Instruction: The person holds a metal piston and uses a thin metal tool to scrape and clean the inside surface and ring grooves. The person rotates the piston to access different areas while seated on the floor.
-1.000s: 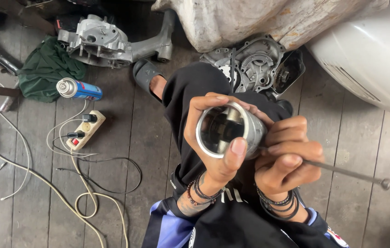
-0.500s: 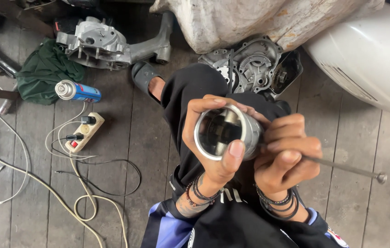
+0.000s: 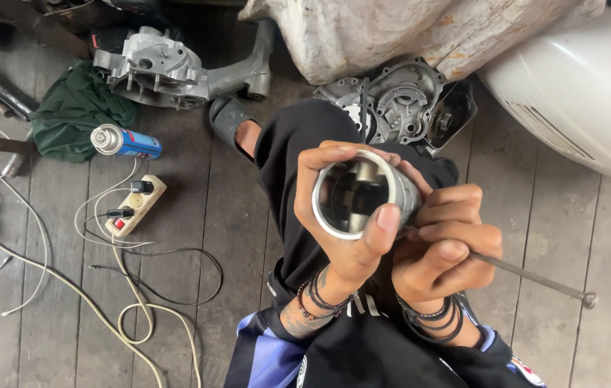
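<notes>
My left hand (image 3: 338, 237) grips a hollow metal piston (image 3: 359, 192) around its skirt, with the open end facing me and the thumb on the rim. My right hand (image 3: 446, 248) sits just to the right of the piston and is closed on a thin metal rod (image 3: 535, 279). The rod runs from the piston's side out to the lower right and ends in a small knob. Both wrists wear dark bead bracelets. My black-trousered knee is under the hands.
On the plank floor: a grey engine case (image 3: 158, 68), an open crankcase half (image 3: 402, 104), a green cloth (image 3: 75, 111), a blue spray can (image 3: 126, 141), a power strip (image 3: 136, 205) with white cables, a white scooter body panel (image 3: 579, 93).
The hands and piston have stayed nearly still. The view has shifted very slightly; the rod's far end sits a little lower.
</notes>
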